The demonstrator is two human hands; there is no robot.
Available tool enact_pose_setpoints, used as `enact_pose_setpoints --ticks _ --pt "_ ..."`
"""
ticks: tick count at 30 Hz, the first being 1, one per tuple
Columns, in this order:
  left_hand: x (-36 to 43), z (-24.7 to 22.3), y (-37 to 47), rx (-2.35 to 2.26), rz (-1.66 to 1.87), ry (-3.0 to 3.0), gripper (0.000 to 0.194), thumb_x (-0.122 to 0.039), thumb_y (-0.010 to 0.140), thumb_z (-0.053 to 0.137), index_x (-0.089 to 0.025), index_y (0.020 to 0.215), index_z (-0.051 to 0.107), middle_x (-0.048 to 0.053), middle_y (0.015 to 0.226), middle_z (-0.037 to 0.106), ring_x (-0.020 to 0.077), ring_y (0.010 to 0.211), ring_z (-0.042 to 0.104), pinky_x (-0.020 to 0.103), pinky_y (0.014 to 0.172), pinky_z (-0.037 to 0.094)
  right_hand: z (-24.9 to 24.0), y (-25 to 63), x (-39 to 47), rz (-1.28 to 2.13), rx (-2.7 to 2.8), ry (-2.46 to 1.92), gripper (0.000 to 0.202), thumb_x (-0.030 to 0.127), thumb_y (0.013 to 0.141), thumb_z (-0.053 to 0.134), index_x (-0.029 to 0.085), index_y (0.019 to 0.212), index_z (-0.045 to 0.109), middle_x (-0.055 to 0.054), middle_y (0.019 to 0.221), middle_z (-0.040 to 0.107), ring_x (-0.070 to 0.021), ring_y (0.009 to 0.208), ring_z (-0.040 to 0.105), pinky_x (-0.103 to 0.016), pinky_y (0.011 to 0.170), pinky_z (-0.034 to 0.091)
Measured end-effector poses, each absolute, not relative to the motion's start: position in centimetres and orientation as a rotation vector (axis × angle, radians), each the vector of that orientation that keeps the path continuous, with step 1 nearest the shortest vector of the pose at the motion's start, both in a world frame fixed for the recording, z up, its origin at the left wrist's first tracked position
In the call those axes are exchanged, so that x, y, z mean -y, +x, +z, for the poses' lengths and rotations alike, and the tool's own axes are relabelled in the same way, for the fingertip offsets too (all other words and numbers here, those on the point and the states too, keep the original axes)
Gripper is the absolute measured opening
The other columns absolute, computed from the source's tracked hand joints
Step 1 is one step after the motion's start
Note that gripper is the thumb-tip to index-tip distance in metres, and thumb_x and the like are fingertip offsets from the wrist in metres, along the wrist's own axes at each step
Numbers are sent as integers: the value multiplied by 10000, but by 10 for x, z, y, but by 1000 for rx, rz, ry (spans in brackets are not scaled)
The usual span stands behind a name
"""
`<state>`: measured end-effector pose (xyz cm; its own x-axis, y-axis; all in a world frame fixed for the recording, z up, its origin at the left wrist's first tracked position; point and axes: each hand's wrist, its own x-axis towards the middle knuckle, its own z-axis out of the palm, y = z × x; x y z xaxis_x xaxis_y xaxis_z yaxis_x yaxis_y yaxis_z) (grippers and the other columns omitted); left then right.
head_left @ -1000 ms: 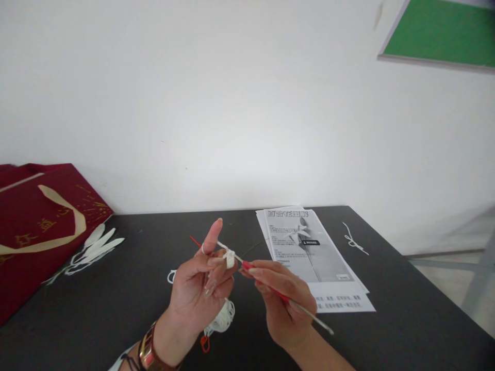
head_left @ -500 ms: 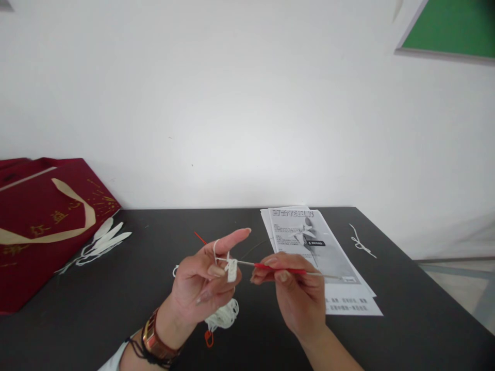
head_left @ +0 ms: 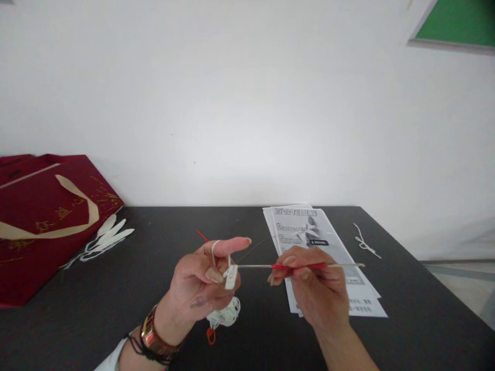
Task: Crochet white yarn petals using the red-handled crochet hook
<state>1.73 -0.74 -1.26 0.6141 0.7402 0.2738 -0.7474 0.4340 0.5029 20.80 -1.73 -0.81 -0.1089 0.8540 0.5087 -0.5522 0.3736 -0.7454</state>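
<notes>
Left hand (head_left: 189,283): pinching the white crocheted piece (head_left: 231,278), yarn (head_left: 213,251) around its forefinger
Right hand (head_left: 323,291): gripping the red-handled hook (head_left: 254,266), tip at the piece
Stitch: apparently in progress
Next move: likely calls for even yarn tension

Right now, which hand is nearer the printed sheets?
Right: the right hand overlaps the printed sheets in this view, while the left hand is off to their left.
</notes>
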Motion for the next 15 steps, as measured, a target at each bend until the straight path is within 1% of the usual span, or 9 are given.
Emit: enact_pose_setpoints --ticks 2,6,11,15 --pt "7 -13 18 39 916 625 546 -85 655 470 -127 1145 708 -72 347 328 18 229 138 141 301 233 -8 212 17 1239 1186 -341 87 207 863 666 201 913 737 -40 775 715 -165 662 711 -285 591 609" --pt "5 -15 19 48 884 603 553 -80 652 459 -115 1146 706 -84 327 274 26 235 121 140 311 265 -6 218 15 1230 1258 -329 94 201 865 664 199 921 739 -50 801 716 -166 689 707 -282 607 605" --pt "5 -18 17 20 890 590 547 -76 635 461 -124 1112 724 -92 343 250 26 241 103 145 310 293 -1 225 15 1197 1350 -351 98 205 863 668 189 918 748 -63 828 723 -166 666 713 -268 599 597" --pt "5 -21 14 -12 880 617 536 -78 635 466 -137 1094 734 -94 333 245 27 236 102 151 303 282 1 228 15 1214 1348 -355 86 199 849 684 184 895 755 -68 829 730 -168 671 716 -264 600 599"
